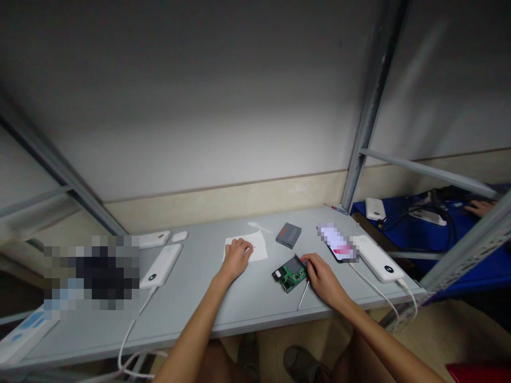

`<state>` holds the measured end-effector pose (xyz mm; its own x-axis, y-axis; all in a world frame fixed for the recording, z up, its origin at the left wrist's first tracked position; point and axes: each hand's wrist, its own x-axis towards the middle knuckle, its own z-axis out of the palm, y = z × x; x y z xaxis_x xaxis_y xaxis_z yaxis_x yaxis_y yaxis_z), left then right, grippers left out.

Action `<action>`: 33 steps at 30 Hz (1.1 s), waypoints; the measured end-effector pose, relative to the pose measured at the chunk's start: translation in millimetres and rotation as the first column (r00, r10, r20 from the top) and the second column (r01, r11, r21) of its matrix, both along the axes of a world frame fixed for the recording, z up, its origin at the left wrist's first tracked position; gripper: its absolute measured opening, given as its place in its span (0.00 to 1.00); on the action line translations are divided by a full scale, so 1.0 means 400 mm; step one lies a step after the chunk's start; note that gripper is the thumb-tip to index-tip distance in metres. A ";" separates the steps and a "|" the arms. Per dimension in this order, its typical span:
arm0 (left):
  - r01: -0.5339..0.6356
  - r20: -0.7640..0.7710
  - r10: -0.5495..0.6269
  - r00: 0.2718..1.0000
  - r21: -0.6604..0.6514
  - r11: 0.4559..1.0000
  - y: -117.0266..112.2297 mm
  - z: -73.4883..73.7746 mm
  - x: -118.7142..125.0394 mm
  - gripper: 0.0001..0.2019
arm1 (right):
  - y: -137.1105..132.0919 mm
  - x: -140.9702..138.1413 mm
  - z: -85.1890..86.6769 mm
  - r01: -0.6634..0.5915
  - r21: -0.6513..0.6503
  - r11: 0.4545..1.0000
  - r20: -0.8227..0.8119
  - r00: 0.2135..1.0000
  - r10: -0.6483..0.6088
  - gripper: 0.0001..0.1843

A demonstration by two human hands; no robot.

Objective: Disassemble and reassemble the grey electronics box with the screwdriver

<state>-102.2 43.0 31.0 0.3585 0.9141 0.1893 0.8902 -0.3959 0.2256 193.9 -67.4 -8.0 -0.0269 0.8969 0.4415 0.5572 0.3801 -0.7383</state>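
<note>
My left hand [236, 255] rests on a sheet of white paper [258, 246], its fingers curled and pressed together; whatever they may pinch is hidden. A tiny dark speck shows on the paper beside the fingertips. With thumb and fingers, my right hand [322, 277] grips the right edge of a green circuit board [293, 275] that carries a dark screen-like panel. A thin metal shaft [303, 296], like a screwdriver's, sticks out below this hand towards the table's front edge; its upper end is hidden. Behind the board lies a small dark grey box [288, 235] with orange marking.
A phone [337, 243] and a cabled white power bank [379, 259] lie at right. More white power banks [163, 265] and a power strip [27, 334] are at left. Metal posts [369, 106] frame the grey table [191, 298]. Another person's hand [479, 207] shows far right.
</note>
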 end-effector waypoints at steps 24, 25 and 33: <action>-0.050 0.095 0.050 0.994 -0.001 0.999 0.001 0.016 -0.139 0.10 | 0.009 0.014 0.013 0.082 -0.156 0.984 -0.486 0.861 -0.149 0.23; -0.058 0.114 0.058 0.992 -0.001 0.998 -0.002 0.011 -0.139 0.10 | 0.010 0.021 0.015 0.092 -0.177 0.980 -0.563 0.807 -0.177 0.26; 0.030 0.369 -0.054 0.928 0.071 0.997 -0.139 0.012 -0.007 0.15 | 0.012 0.068 0.028 -0.023 -0.342 0.939 -0.851 0.431 -0.299 0.35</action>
<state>-105.1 -12.8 35.6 0.2898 0.8815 0.3729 0.7305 -0.4554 0.5089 221.2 -62.7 3.4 0.3661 0.9243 -0.1082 -0.4345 0.0669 -0.8982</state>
